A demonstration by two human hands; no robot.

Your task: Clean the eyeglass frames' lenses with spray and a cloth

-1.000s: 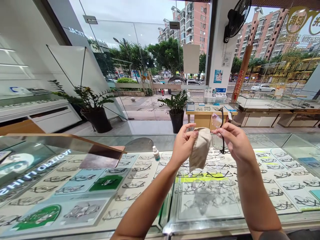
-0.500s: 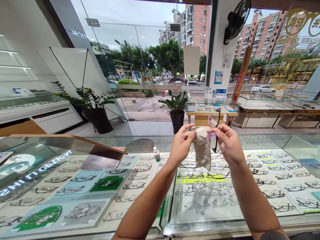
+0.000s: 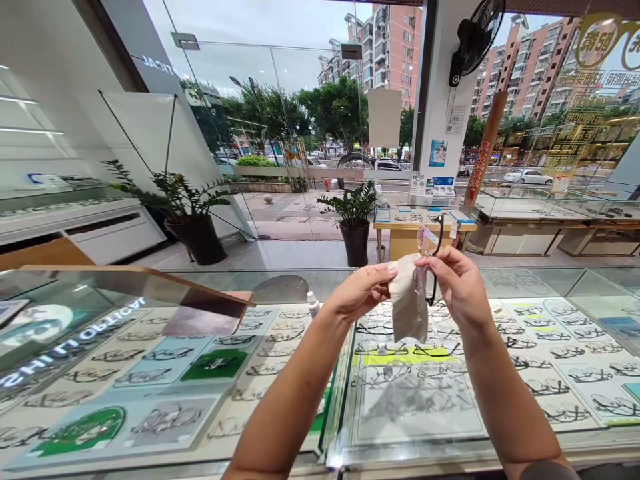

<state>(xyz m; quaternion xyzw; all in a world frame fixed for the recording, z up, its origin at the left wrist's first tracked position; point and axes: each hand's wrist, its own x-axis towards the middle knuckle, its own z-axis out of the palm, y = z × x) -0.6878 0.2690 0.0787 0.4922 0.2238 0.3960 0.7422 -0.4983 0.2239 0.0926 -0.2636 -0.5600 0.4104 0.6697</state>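
Observation:
Above the glass counter, my left hand (image 3: 364,288) pinches the upper left edge of a beige cleaning cloth (image 3: 407,313), which hangs down from it. My right hand (image 3: 461,283) grips a pair of eyeglasses (image 3: 431,241) near the bridge. The glasses are turned on end, with one lens up and a dark temple along the right side. Beside the fingers of my right hand, the cloth overlaps the lower lens, so that lens is partly hidden. A small tag (image 3: 453,231) shows just above my right hand.
A glass display counter (image 3: 345,440) holds several rows of spectacle frames. A small white bottle (image 3: 313,305) stands on it, partly behind my left forearm. A brown-edged panel (image 3: 200,285) lies at left. Potted plants (image 3: 354,243) and a low display table (image 3: 407,243) stand beyond.
My left hand has shifted its hold on the cloth and turned, its fingers now lower and beneath the cloth's edge. The cloth has swung slightly right. My right hand stays on the glasses.

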